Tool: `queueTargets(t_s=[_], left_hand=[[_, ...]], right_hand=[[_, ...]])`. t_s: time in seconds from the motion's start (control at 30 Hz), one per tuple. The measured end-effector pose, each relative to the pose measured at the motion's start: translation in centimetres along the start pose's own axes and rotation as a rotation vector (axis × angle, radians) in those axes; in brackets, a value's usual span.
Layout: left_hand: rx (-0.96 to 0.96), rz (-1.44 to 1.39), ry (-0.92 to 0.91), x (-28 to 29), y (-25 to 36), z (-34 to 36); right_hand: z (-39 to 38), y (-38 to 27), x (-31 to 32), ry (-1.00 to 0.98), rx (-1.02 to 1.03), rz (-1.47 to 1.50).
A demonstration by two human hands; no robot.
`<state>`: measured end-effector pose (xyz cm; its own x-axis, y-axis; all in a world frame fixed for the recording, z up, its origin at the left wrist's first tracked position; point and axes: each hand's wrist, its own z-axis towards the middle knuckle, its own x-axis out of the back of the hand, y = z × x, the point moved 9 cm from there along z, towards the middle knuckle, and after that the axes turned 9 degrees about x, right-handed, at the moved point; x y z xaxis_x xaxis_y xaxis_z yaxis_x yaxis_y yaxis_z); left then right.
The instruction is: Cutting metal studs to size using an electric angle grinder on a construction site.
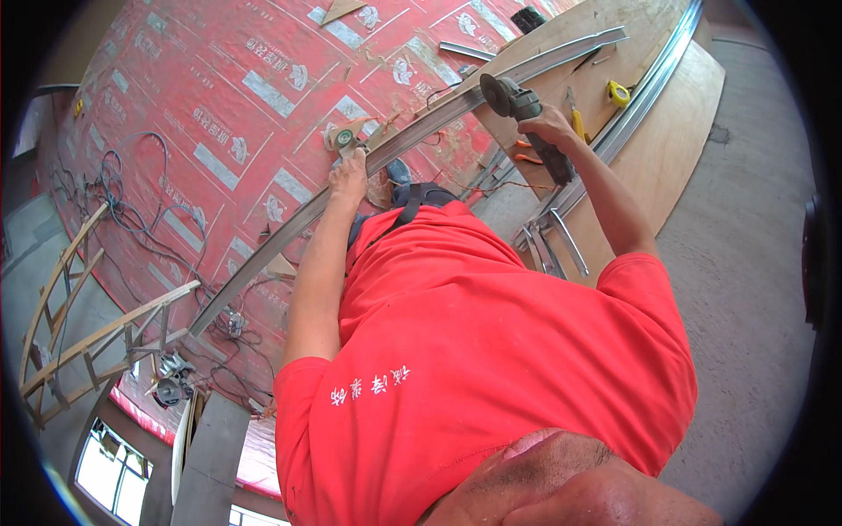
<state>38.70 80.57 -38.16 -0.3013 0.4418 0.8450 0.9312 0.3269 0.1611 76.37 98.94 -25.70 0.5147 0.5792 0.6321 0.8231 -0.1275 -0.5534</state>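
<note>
My right hand (pixel 551 128) is wrapped round the dark body of an angle grinder (pixel 554 162). Its round disc (pixel 498 95) points up and left, close to the right part of a long metal channel (pixel 430 123). That channel runs slantwise from the upper right to the lower left in front of me. My left hand (pixel 349 177) is closed on the channel near its middle, with the fingertips partly hidden. Just beyond those fingers is a small round green-centred thing (pixel 345 138); whether the hand touches it I cannot tell.
A plywood-topped bench (pixel 667 167) on the right carries a yellow tape measure (pixel 618 94), yellow-handled pliers (pixel 577 121) and more metal channels (pixel 645 92). Red printed sheeting (pixel 219 114) covers the floor. Tangled cables (pixel 123 197) and a wooden ladder-like frame (pixel 96 342) lie at left.
</note>
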Motion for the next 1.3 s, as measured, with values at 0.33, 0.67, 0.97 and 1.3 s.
queueTargets(t_s=[0.33, 0.67, 0.97, 1.3], left_hand=[[-0.013, 0.017, 0.043, 0.2, 0.4, -0.4], [-0.003, 0.002, 0.046, -0.5, 0.5, -0.4], [-0.001, 0.007, -0.006, -0.8, 0.8, -0.5], [-0.005, -0.031, 0.005, -1.2, 0.8, -0.5]], right_hand=[[0.3, 0.1, 0.0, 0.005, -0.009, -0.020], [1.2, 0.5, -0.3, -0.001, 0.007, -0.046], [1.8, 1.3, -0.3, 0.014, 0.048, -0.047], [2.0, 0.6, -0.3, -0.025, 0.040, -0.099]])
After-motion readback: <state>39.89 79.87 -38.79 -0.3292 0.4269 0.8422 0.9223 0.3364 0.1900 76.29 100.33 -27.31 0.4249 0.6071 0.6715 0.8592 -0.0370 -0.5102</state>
